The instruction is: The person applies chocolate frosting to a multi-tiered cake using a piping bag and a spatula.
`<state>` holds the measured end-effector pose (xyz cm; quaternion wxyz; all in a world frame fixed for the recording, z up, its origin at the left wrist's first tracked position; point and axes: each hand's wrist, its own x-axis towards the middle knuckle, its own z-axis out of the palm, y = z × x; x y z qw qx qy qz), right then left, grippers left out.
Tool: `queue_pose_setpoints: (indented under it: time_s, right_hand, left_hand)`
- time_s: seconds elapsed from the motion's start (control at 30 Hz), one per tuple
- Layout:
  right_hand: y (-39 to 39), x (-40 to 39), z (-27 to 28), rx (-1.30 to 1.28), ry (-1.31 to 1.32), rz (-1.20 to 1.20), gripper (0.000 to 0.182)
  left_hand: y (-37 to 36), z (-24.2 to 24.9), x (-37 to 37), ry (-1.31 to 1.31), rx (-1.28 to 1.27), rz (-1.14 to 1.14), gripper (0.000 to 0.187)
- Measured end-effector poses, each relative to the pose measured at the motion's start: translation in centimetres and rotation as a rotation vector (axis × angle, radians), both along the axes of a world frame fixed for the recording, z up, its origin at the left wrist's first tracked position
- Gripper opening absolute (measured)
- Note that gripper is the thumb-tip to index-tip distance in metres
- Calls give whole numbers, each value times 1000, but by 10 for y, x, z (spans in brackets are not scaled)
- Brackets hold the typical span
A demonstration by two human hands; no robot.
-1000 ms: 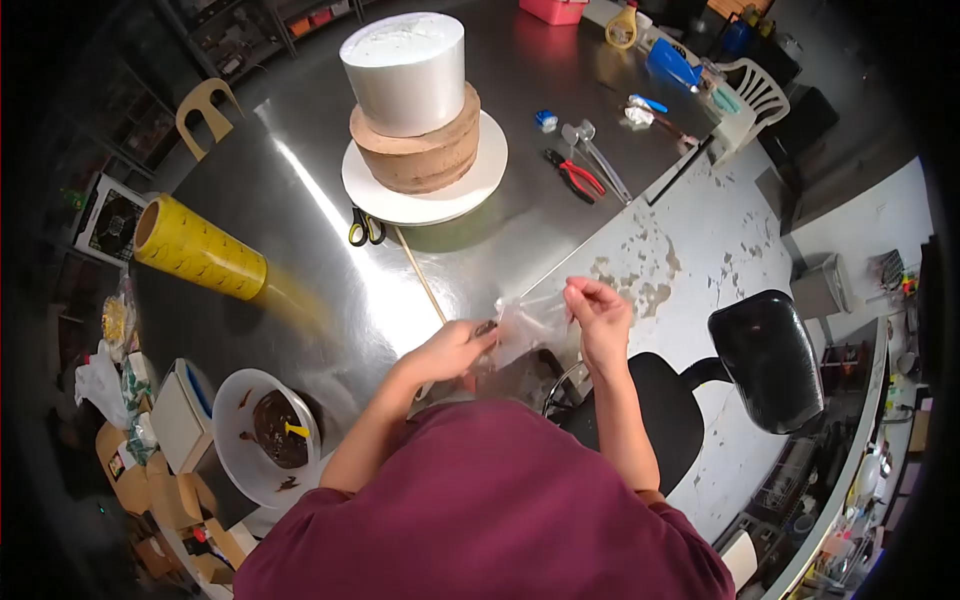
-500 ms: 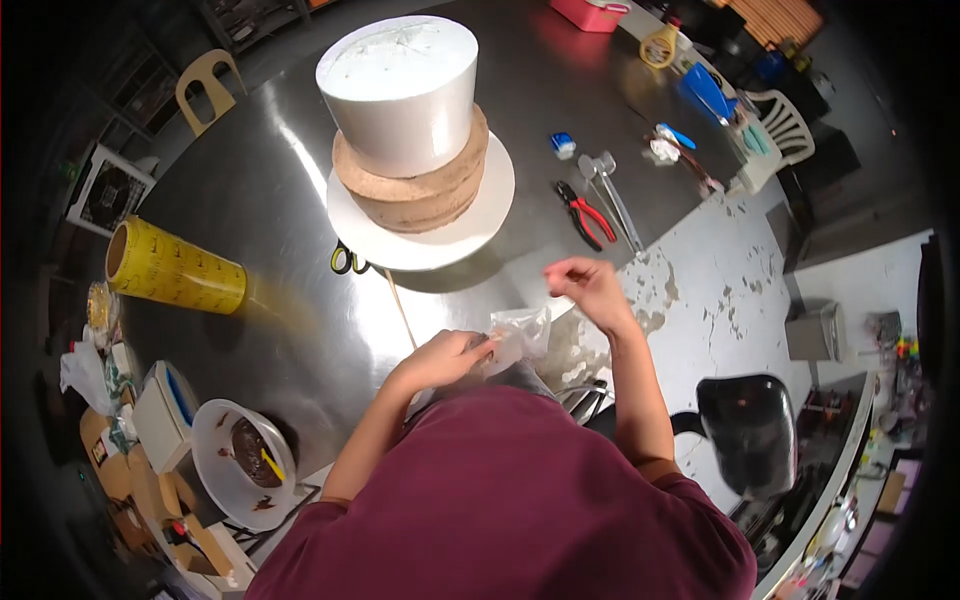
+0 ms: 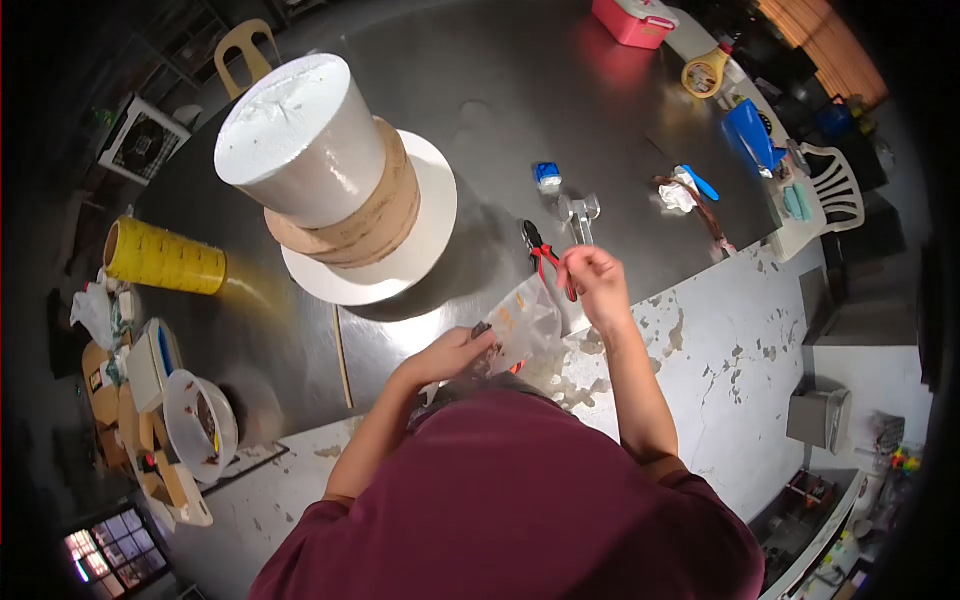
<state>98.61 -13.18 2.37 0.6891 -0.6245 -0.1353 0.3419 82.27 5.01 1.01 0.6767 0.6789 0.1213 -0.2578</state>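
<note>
My left hand [image 3: 452, 358] is closed around a clear plastic bag [image 3: 532, 318] in front of my body, with dark brown smears or contents showing by the fingers. My right hand [image 3: 597, 288] is raised to the right of the bag, its fingers curled together; whether anything is in them I cannot make out. Just beyond it lie red-handled pliers [image 3: 540, 250], partly covered by the hand, and a metal tool [image 3: 580, 212]. Farther left stands a brown-coated cake [image 3: 350, 230] on a white round board [image 3: 437, 205], topped by a shiny white cylinder [image 3: 300, 140].
A yellow roll of wrap [image 3: 170, 257] stands at the left of the metal table [image 3: 480, 110]. Near it is a bowl [image 3: 228, 425] with brown residue. A thin stick [image 3: 343, 355] lies near the front edge. At the back right are a blue-capped item [image 3: 547, 177] and a pink box [image 3: 635, 22].
The view has turned, so the cake sits farther left and tilted. The plastic bag now spreads up toward my right hand, while my left hand keeps its hold.
</note>
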Motion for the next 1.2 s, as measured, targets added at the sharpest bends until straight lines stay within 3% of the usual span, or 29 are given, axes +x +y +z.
queue_pose_setpoints:
  time_s: [0.07,0.1,0.2,0.3,0.37,0.47,0.57,0.6,0.7,0.73,0.83,0.87,0.97,1.0,1.1,1.2]
  right_hand:
    - [-3,11,-17,348,190,-109,41]
    - [-6,8,-25,388,197,-1,51]
    - [-11,-19,-45,396,260,280,89]
    - [6,-44,-42,262,203,78,60]
    - [12,-47,-42,124,197,-137,38]
    - [12,-38,-31,212,79,-255,20]
    - [6,-34,-23,328,174,-392,19]
    - [2,-36,-19,351,250,-418,34]
    - [-7,-57,-29,740,548,-173,65]
    - [-6,-68,-32,694,372,-38,77]
    - [4,-98,-19,575,249,239,77]
    - [10,-109,-16,493,333,150,56]
    - [28,-120,-20,630,456,66,33]
    - [38,-129,-10,479,429,-59,36]
    - [56,-154,-5,421,520,-75,35]
    - [69,-188,3,401,477,-3,32]
  left_hand:
    - [-10,8,7,0,-96,152,34]
    - [-14,10,10,11,-141,229,34]
    - [-31,0,19,-466,-17,240,44]
    - [-41,-4,29,-354,-10,231,51]
    - [-45,-14,33,-313,80,128,41]
    - [-53,-5,34,-129,81,87,32]
    - [-61,11,34,-244,164,8,32]
    - [-62,14,34,-260,114,-3,32]
    - [-58,13,27,-300,-111,-1,34]
    - [-57,39,23,-155,-189,23,34]
    - [-48,46,2,-14,-418,-24,33]
    - [-45,44,-7,-5,-457,-27,30]
    - [-30,36,-33,113,-591,27,24]
    - [-33,39,-43,88,-545,185,15]
    - [-19,24,-70,40,-433,168,15]
    - [0,21,-102,84,-657,290,26]
